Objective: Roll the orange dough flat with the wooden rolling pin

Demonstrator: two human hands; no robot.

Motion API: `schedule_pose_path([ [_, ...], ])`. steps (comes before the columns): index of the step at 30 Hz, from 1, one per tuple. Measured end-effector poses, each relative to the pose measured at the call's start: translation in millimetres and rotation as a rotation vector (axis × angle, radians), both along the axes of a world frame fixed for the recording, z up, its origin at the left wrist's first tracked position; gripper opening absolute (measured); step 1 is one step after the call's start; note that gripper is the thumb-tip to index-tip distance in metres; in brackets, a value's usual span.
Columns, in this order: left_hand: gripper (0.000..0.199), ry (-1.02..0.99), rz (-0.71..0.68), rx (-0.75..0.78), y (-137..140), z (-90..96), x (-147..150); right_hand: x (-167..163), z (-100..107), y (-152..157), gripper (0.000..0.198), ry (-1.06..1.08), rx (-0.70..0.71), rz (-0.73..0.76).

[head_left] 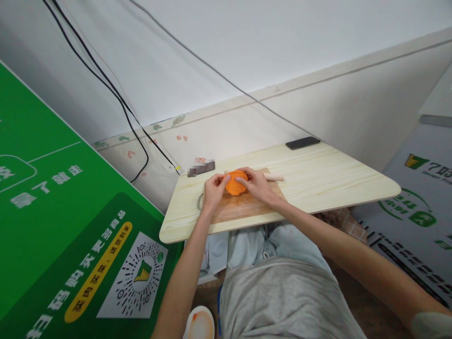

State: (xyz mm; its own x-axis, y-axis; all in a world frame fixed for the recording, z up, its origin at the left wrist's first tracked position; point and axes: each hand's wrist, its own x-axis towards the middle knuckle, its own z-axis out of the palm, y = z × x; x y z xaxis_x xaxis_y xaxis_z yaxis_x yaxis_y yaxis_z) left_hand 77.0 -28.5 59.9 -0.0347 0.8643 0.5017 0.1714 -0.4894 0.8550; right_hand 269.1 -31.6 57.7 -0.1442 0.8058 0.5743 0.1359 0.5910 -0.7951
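Over a wooden board [238, 210], I hold up a bright orange flattened piece of dough or clay [236, 185] with a wavy lower edge. At its left edge, my left hand [213, 189] pinches it between thumb and fingers. My right hand [259, 183] grips the right side, its thumb lying across the front and its fingers along the top. Just behind the right hand, a light wooden rolling pin [277, 177] shows one end; the rest is hidden. A ring-shaped thing [199, 202], partly covered by my left wrist, lies at the board's left.
The pale wooden table [339, 176] stands against the wall. A black phone [302, 142] lies at its back right, and a dark flat object [206, 168] at its back left. Cables [122, 101] hang at the left beside a green panel [42, 188]. A white cabinet [416, 188] stands right.
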Motion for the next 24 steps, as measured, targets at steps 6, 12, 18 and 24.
schedule_pose_path([
  [6,0.047,0.011,-0.043,0.024,-4.0,3.4,-3.0,1.6,2.1,-3.3,0.022,-0.011,-0.008,-0.001],
  [12,0.050,-0.005,-0.050,0.016,-2.9,2.7,-1.8,0.5,-0.2,-0.2,0.025,0.007,0.011,-0.013],
  [18,0.058,-0.010,-0.037,-0.026,3.9,-4.1,-2.1,0.7,-2.6,5.1,0.028,0.059,0.010,-0.062],
  [24,0.049,-0.029,-0.079,-0.032,2.1,-5.2,-0.5,1.4,-2.4,6.7,0.028,0.101,-0.012,-0.104],
])
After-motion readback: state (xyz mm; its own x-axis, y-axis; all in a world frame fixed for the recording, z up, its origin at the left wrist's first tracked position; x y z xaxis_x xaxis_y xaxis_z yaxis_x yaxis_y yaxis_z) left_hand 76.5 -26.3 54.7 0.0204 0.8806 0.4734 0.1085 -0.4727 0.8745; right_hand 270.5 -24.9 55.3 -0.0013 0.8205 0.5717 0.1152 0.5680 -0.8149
